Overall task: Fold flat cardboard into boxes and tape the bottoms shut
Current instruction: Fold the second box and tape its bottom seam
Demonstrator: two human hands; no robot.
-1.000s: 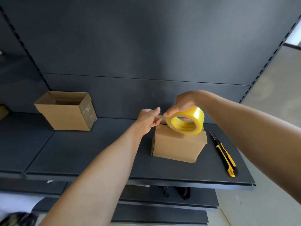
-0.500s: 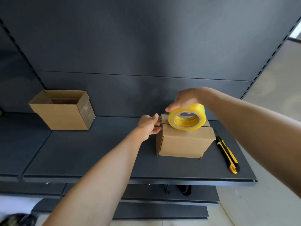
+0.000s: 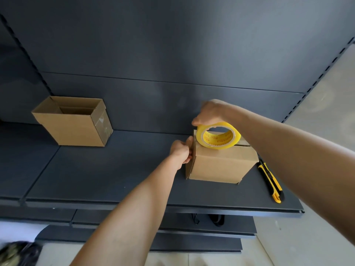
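Head view shows the small closed box [image 3: 221, 166] standing near the front right of the dark shelf [image 3: 115, 179], its flap seam facing up. On that top face rests the yellow tape roll [image 3: 218, 146], tilted and gripped from above by the right hand [image 3: 209, 114]. The left hand [image 3: 180, 150] clamps the box's upper left edge, thumb on top, fingers curled on the side wall; whether it pins a tape end I cannot tell. To tape well, I judge the roll should run straight along the seam, taut, while the left hand braces the box against sliding. A yellow utility knife [image 3: 269, 181] lies just right of the box; an open box [image 3: 75, 125] sits well apart, left.
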